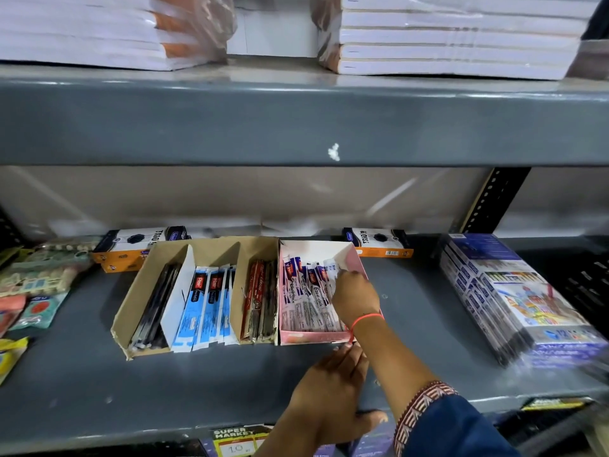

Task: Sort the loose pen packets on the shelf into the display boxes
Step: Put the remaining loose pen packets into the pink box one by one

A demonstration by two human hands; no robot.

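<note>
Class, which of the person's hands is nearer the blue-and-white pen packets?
Left. The left hand rests on the shelf before the pink box; the right hand is inside it, farther from the blue-and-white pen packets.

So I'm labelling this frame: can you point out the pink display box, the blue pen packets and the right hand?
pink display box (309, 337): head view, on its front wall.
blue pen packets (207, 308): head view, middle of one packet.
right hand (354, 296): head view, back of the hand.
</note>
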